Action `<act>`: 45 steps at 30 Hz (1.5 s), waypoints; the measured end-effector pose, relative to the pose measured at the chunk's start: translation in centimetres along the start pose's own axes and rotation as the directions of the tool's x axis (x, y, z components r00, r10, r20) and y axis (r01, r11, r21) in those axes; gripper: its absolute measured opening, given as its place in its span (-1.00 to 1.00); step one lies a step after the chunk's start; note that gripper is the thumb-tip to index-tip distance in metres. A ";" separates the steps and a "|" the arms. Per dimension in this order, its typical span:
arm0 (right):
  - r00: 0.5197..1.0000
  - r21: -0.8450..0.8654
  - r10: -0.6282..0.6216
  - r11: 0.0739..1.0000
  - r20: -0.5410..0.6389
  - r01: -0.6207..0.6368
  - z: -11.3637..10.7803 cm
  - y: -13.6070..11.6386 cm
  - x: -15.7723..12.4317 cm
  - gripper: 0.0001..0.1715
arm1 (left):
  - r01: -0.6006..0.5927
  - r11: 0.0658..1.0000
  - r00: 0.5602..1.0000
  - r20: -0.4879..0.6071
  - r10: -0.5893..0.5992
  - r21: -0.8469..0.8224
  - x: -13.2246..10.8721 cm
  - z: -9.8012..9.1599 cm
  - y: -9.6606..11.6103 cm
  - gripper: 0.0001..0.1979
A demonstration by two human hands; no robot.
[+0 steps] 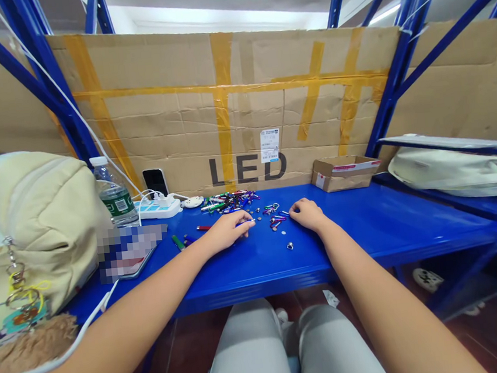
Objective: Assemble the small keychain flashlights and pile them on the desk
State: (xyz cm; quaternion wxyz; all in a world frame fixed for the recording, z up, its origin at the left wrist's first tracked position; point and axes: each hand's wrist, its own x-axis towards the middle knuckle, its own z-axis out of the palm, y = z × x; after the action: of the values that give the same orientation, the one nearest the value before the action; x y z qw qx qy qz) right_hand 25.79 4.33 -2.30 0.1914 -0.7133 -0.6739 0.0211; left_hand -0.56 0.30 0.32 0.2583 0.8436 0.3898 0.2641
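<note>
My left hand [230, 229] rests on the blue shelf top [367, 228] with its fingers curled, the fingertips pinching a small blue part by a few coin cells. My right hand [306, 212] lies a little to the right, fingers bent down onto small metal rings and clips [275, 219]. A pile of small coloured flashlight-like pieces [228, 202] sits just behind both hands. One loose ring [289, 245] lies nearer me.
A cream bag [37, 230] with a keychain stands at the left, with a water bottle [114, 193], a power strip [159, 207], a phone [155, 182] and a blurred flat item [127, 254]. A small cardboard box [344, 172] is at back right. Taped cardboard walls the back.
</note>
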 end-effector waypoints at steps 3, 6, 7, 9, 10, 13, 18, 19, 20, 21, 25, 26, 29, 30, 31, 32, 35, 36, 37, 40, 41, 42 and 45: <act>0.999 -0.009 -0.038 0.999 -0.010 0.038 -0.1 0.1 -0.2 -0.64 | 0.000 1.000 1.000 -0.008 0.000 0.002 0.0 -0.1 0.0 -0.68; 0.996 -0.030 -0.093 0.995 0.014 0.094 -0.1 0.2 -0.2 -0.67 | 0.000 1.000 1.000 -0.004 0.000 0.002 0.0 -0.1 0.0 -0.67; 0.996 -0.047 -0.093 0.995 0.011 0.094 -0.1 0.3 -0.2 -0.70 | -0.001 1.000 1.000 -0.001 0.001 0.000 0.0 -0.1 0.0 -0.67; 0.995 -0.090 -0.099 0.991 -0.005 0.098 0.0 0.4 0.0 -0.74 | -0.003 1.000 1.000 0.008 0.003 -0.006 0.0 -0.1 0.0 -0.67; 0.993 -0.114 -0.113 0.987 -0.012 0.111 0.1 0.5 0.1 -0.76 | -0.002 1.000 1.000 0.012 0.003 -0.010 0.0 -0.1 0.0 -0.68; 0.985 -0.155 -0.170 0.974 -0.029 0.164 0.3 0.7 0.3 -0.77 | 0.002 1.000 1.000 0.020 -0.002 -0.007 -0.1 -0.1 0.0 -0.68; 0.969 0.175 -0.202 0.958 -0.142 0.226 -0.3 -1.2 -0.9 -0.83 | -0.044 0.997 0.999 0.017 0.043 0.068 -0.1 0.0 0.3 -0.71; 0.969 0.336 -0.204 0.911 -0.143 0.241 -0.5 -1.9 -1.4 -0.82 | -0.071 0.993 0.997 -0.006 0.072 0.090 -0.1 0.0 0.4 -0.72; 0.967 0.495 -0.239 0.831 -0.092 0.253 -0.7 -2.6 -1.8 -0.80 | -0.096 0.989 0.994 -0.042 0.102 0.111 -0.1 0.1 0.4 -0.72; 0.957 0.635 -0.289 0.735 -0.026 0.239 -0.9 -3.3 -2.3 -0.76 | -0.116 0.985 0.988 -0.084 0.127 0.128 0.0 0.2 0.5 -0.73; 0.857 0.884 -0.496 0.452 0.141 0.117 -1.2 -5.2 -3.6 -0.64 | -0.127 0.982 0.971 -0.184 0.151 0.139 0.2 0.6 0.6 -0.72; 0.835 0.899 -0.525 0.429 0.167 0.090 -1.2 -5.3 -3.7 -0.63 | -0.125 0.982 0.972 -0.182 0.149 0.138 0.3 0.7 0.6 -0.72; 0.809 0.910 -0.556 0.408 0.190 0.067 -1.1 -5.5 -3.9 -0.62 | -0.108 0.984 0.969 -0.205 0.135 0.140 0.4 0.8 0.6 -0.73; 0.810 0.908 -0.557 0.412 0.183 0.078 -1.1 -5.5 -3.9 -0.63 | -0.103 0.984 0.969 -0.211 0.132 0.142 0.4 0.9 0.6 -0.73; 0.814 0.901 -0.555 0.422 0.170 0.099 -1.1 -5.5 -3.9 -0.64 | -0.099 0.984 0.970 -0.208 0.128 0.146 0.4 0.9 0.6 -0.74; 0.821 0.887 -0.551 0.441 0.152 0.132 -1.0 -5.5 -3.9 -0.65 | -0.095 0.984 0.973 -0.195 0.124 0.150 0.5 0.9 0.7 -0.74; 0.843 0.797 -0.535 0.536 0.064 0.279 -0.8 -5.8 -4.0 -0.71 | -0.079 0.984 0.983 -0.151 0.103 0.160 0.6 0.9 0.8 -0.72; 0.847 0.746 -0.531 0.574 0.026 0.337 -0.7 -5.9 -4.1 -0.73 | -0.068 0.985 0.984 -0.153 0.093 0.159 0.7 0.9 0.8 -0.72; 0.845 0.680 -0.535 0.614 -0.013 0.400 -0.7 -6.0 -4.1 -0.73 | -0.058 0.986 0.983 -0.161 0.084 0.157 0.7 0.9 0.8 -0.72; 0.797 0.386 -0.597 0.718 -0.086 0.579 -0.6 -6.4 -4.4 -0.70 | -0.041 0.986 0.982 -0.174 0.070 0.164 0.9 0.9 0.6 -0.73; 0.779 0.272 -0.622 0.738 -0.082 0.618 -0.6 -6.6 -4.6 -0.68 | -0.039 0.985 0.982 -0.173 0.069 0.170 0.9 0.8 0.6 -0.73; 0.765 0.162 -0.641 0.749 -0.066 0.642 -0.7 -6.8 -4.7 -0.67 | -0.040 0.984 0.982 -0.173 0.071 0.176 1.0 0.8 0.5 -0.73; 0.756 -0.092 -0.654 0.753 -0.004 0.651 -0.9 -7.5 -5.2 -0.63 | -0.046 0.984 0.981 -0.180 0.078 0.173 1.0 0.8 0.4 -0.74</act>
State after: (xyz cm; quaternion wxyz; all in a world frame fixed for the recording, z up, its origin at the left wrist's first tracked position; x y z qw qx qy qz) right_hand 18.48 -0.76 -0.38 0.1683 -0.4413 -0.8770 -0.0882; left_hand 0.74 0.68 0.24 0.1403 0.8456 0.4067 0.3159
